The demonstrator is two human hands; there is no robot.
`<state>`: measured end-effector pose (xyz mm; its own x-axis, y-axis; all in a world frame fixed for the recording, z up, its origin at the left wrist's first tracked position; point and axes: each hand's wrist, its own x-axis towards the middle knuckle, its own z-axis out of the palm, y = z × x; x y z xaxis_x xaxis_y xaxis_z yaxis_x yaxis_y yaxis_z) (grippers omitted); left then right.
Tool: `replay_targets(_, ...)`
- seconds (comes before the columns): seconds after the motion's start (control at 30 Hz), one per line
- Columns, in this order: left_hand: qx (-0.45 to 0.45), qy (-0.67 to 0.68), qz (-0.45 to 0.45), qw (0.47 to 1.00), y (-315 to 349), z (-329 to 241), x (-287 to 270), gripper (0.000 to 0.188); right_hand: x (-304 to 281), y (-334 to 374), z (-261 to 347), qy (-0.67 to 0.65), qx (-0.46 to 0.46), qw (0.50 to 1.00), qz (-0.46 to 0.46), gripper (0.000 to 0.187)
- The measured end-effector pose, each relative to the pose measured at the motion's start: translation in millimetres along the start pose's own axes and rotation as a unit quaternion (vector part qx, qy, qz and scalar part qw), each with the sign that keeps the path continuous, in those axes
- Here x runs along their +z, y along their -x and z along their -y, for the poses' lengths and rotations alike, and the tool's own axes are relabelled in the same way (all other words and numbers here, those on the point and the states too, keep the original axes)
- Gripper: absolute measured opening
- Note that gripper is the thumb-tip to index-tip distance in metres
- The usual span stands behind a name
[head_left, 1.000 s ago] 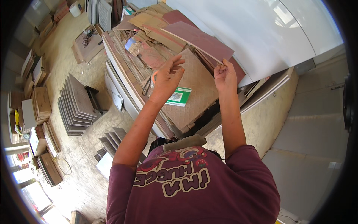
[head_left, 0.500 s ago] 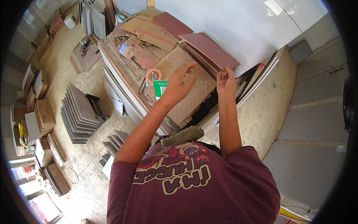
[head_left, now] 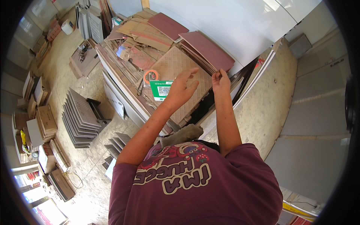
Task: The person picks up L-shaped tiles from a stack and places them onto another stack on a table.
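My left hand (head_left: 181,90) hovers over a square brown tile (head_left: 167,67) with a grid pattern. Its fingers are apart and nothing is in it. Just left of its wrist lies a green and white card (head_left: 159,90) with a square printed code. Behind the card is an orange ring-shaped roll (head_left: 151,76). At the near corner of a stack of reddish-brown tiles (head_left: 208,48), my right hand (head_left: 221,80) has its thumb and fingertips pinched together. Whatever lies between those fingertips, if anything, is too small to make out.
Flattened cardboard (head_left: 146,35) is heaped on the far part of the stack. A large glossy white panel (head_left: 225,22) stands behind it. Grey tiles (head_left: 80,116) lean in a row on the floor to the left, near cardboard boxes (head_left: 47,122).
The whole view has shifted slightly. My left hand has moved right relative to the green card, uncovering more of it. My right hand stays pinched by the tile corner.
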<state>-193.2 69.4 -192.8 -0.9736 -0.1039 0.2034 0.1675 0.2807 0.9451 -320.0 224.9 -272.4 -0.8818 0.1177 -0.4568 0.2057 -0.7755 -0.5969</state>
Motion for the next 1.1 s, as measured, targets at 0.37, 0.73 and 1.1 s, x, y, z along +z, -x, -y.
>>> replay_targets(0.37,0.044,-0.021,-0.020,0.999,14.5,7.2,-7.1,0.037,-16.3,-19.4,-17.2,0.044,0.028,0.994,-0.101,0.007)
replay_targets(0.73,-0.004,-0.011,-0.052,0.999,-1.3,13.1,-37.9,0.036,-22.2,-30.5,-19.3,-0.021,0.041,0.995,-0.087,0.009)
replay_targets(1.1,-0.027,-0.019,-0.025,0.999,-40.1,41.3,-59.3,0.038,-16.2,-21.5,-14.6,-0.026,0.029,0.997,-0.060,0.008)
